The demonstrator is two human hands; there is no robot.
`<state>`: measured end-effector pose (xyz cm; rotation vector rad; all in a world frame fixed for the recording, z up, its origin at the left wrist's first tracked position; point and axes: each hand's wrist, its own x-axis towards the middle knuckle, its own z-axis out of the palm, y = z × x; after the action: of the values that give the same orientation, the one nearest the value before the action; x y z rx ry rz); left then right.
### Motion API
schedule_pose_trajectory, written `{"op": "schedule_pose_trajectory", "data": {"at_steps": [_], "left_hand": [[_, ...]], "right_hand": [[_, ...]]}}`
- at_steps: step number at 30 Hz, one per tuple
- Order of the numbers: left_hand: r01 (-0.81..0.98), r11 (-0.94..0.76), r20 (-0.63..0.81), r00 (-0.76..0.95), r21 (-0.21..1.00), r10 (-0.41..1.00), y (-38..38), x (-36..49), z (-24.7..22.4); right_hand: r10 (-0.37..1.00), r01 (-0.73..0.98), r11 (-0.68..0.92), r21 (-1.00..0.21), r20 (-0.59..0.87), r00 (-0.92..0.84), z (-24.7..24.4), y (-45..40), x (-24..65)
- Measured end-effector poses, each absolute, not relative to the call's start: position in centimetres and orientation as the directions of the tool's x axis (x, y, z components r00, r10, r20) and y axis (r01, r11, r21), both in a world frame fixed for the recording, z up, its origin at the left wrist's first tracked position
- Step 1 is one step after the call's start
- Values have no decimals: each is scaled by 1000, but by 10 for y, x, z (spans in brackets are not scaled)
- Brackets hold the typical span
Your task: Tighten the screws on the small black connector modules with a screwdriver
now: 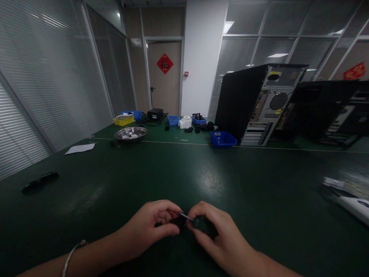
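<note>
Low in the middle of the head view, my left hand (pixel 148 226) and my right hand (pixel 222 232) face each other above the green table. The left fingers and thumb close on a small dark part (pixel 179 220), whose kind I cannot make out. A thin, pale, flat strip (pixel 186 216) spans the narrow gap between the fingertips. At its right end, my right thumb and forefinger pinch it. Whether the strip is joined to the dark part is unclear. A bracelet (pixel 69 257) circles my left wrist.
On the green table (pixel 159 170) lie a dark green-edged part (pixel 39 182), white paper (pixel 80 148) and a metal dish (pixel 130 133). A blue bin (pixel 223 139) stands beside a black computer tower (pixel 243 100). At right lies a white device (pixel 359 205).
</note>
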<state>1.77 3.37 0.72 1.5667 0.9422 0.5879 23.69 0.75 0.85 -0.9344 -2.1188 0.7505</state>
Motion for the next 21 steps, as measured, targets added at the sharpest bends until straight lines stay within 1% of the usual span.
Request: {"op": "schedule_pose_trajectory", "data": {"at_steps": [5,10,16,21], "left_hand": [[137,106,-165,559,985,812,32,21,7],[44,157,-154,562,987,812,33,21,2],[8,174,-149,558,985,817,34,22,0],[11,180,-155,560,984,814,32,23,1]], "right_hand": [[781,376,575,-727,351,-516,7,6,235],[783,390,572,-722,339,-521,7,6,233],[773,375,571,-731,324,-545,11,7,232],[749,332,599,-729,363,-554,11,7,232]]}}
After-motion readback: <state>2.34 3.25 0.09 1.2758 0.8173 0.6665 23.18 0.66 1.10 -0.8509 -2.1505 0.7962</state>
